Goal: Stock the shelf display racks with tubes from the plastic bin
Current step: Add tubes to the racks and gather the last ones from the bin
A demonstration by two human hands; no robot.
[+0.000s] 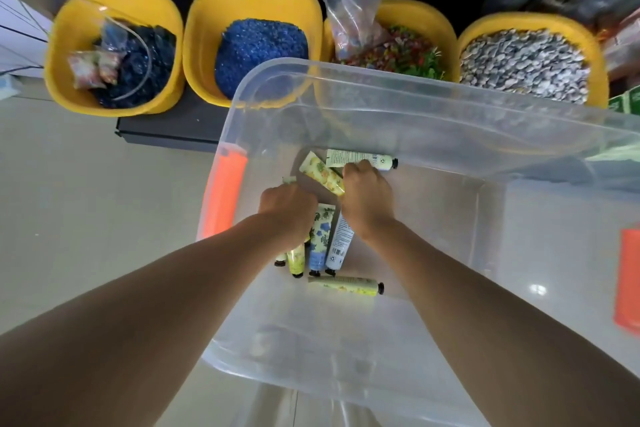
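Down inside a large clear plastic bin (pixel 433 121) with orange side latches, both of your hands reach to its bottom among a scatter of small hand-cream tubes. Your left hand (pixel 289 206) is curled into a fist around a bunch of tubes; a pale tube end pokes out above the knuckles, and a yellow-green tube with a black cap (pixel 296 259) sticks out below the wrist. Your right hand (pixel 367 199) is curled as well, with a yellow floral tube (pixel 320 173) jutting from its thumb side and a white tube with a barcode (pixel 341 246) trailing below its wrist; its fingertips touch a white tube printed with small text (pixel 349 157) lying along the far wall, though you cannot tell whether that one is gripped. Between your two wrists lies a blue floral tube (pixel 320 239), cap toward you. Nearer to you, apart from both hands, a pale yellow tube (pixel 344 284) lies crosswise on the bin floor.

Beyond the bin, four yellow plastic tubs stand in a row on a dark low shelf (pixel 166 128). From left to right they hold dark blue gravel with small packets (pixel 128 62), bright blue gravel (pixel 259 55), multicoloured gravel with a crumpled clear bag (pixel 353 0) on top, and grey-white pebbles (pixel 523 62). Pale floor tiles (pixel 86 191) show at the left.
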